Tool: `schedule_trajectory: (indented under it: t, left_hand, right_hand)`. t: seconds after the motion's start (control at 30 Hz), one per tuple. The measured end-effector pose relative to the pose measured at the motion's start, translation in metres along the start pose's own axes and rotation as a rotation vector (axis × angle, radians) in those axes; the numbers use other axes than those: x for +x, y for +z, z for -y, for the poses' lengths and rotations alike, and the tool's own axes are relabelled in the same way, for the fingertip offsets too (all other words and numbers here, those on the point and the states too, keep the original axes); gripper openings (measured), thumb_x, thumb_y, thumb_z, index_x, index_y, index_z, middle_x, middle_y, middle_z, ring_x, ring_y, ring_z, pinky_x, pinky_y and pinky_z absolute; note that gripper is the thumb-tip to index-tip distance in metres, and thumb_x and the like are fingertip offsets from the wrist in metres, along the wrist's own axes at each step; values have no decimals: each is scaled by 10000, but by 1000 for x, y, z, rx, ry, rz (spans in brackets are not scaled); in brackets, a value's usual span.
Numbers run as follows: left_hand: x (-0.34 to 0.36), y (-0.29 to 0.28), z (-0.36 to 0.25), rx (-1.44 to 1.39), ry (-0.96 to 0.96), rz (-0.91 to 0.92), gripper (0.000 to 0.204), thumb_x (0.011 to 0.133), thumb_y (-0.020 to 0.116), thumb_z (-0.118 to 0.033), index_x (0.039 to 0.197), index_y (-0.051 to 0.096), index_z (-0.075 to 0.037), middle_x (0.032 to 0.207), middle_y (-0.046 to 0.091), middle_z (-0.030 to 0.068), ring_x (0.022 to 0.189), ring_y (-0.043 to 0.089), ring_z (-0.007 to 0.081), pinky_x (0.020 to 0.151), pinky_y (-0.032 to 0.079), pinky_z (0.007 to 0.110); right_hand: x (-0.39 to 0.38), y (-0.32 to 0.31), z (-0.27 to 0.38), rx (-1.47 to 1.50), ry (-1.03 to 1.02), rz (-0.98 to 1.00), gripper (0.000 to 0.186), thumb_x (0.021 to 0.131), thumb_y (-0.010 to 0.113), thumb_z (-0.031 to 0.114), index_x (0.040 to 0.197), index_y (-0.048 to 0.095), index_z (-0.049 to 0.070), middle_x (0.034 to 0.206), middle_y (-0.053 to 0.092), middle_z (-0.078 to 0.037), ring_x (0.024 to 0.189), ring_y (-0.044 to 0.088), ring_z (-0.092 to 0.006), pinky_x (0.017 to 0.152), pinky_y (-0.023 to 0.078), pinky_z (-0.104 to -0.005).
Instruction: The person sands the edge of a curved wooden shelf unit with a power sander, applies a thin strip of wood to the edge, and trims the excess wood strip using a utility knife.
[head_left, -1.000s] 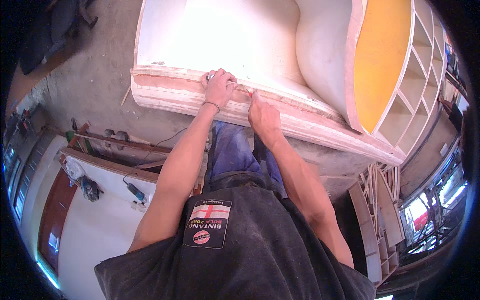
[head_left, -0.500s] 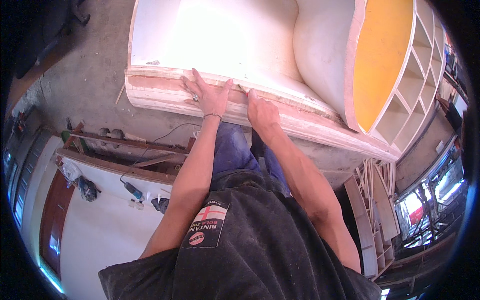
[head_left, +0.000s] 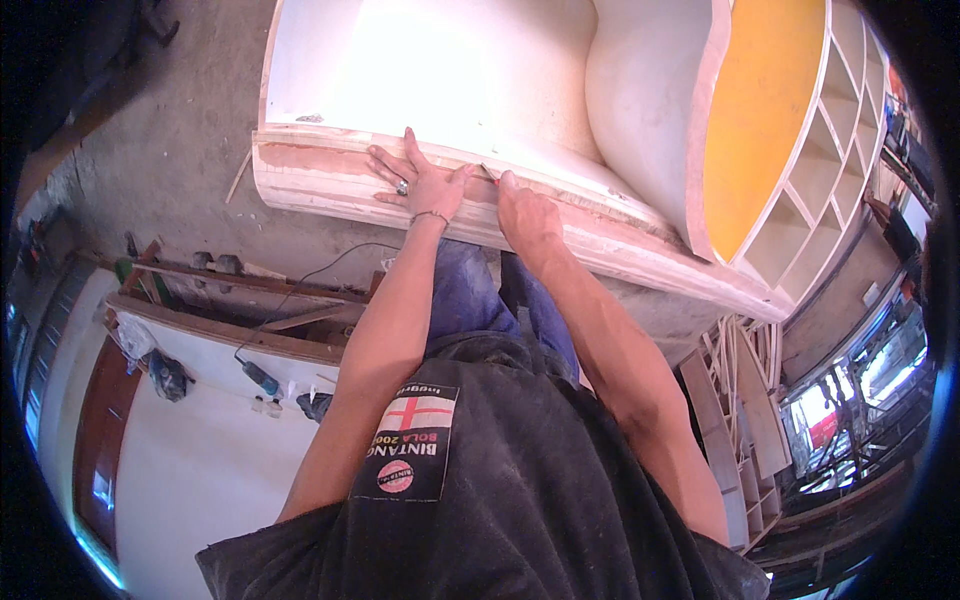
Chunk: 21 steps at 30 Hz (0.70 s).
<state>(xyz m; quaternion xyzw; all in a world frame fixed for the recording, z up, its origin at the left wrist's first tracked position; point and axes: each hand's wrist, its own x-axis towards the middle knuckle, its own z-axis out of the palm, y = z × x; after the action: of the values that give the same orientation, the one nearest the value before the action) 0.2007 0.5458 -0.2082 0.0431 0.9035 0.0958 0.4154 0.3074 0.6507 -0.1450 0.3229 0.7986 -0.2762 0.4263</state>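
A long curved wooden edge [head_left: 640, 235] runs along the near side of a large white furniture piece. My left hand [head_left: 430, 190] lies on it with fingers spread, pressing the wood. Just to its right, my right hand [head_left: 528, 215] is closed around a small tool [head_left: 492, 176] with a red end and a thin dark tip. The tip points up and left, at the seam between the wood strip and the white panel [head_left: 400, 70]. Most of the tool's handle is hidden in my fingers, so its exact kind cannot be made out.
A curved divider, a yellow panel [head_left: 765, 120] and white cubbies [head_left: 800, 215] stand at the right. Behind my left arm, a white surface [head_left: 200, 450] carries a corded power tool [head_left: 262, 380]. Wood strips and a shelf unit [head_left: 735, 430] stand lower right.
My left hand has slid slightly right along the wooden edge, closer to my right hand. The right hand keeps its grip on the tool and has barely shifted.
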Motion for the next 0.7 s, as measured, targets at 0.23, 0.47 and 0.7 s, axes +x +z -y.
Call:
schedule_trajectory:
  t: [0.23,0.47,0.7]
  left_hand:
    - [-1,-2,-2,29,-9,17,1317,763,853,-550,1652,-55,-202,1597,-366,324,1476,-374,484,1128,-90,786]
    - [-1,-7,-8,73,-48,47,1296,770,844,-551,1652,-37,-195,1609,-346,321,1483,-349,502,1130,-66,792]
    - [0,-3,1,42,-5,1,1285,773,839,-549,1650,-30,-193,1614,-336,321,1489,-325,518,1130,-44,797]
  right_hand:
    - [6,1,2,-39,-4,12,163,1068,409,170,1124,494,44,974,752,-239,941,754,-380,794,611,-459]
    - [8,3,3,-23,-29,-75,163,1059,406,159,1118,506,45,962,749,-247,905,754,-394,788,608,-476]
    - [-2,6,-2,-2,-23,-59,185,1047,409,154,1133,505,22,938,737,-270,886,739,-437,782,588,-527]
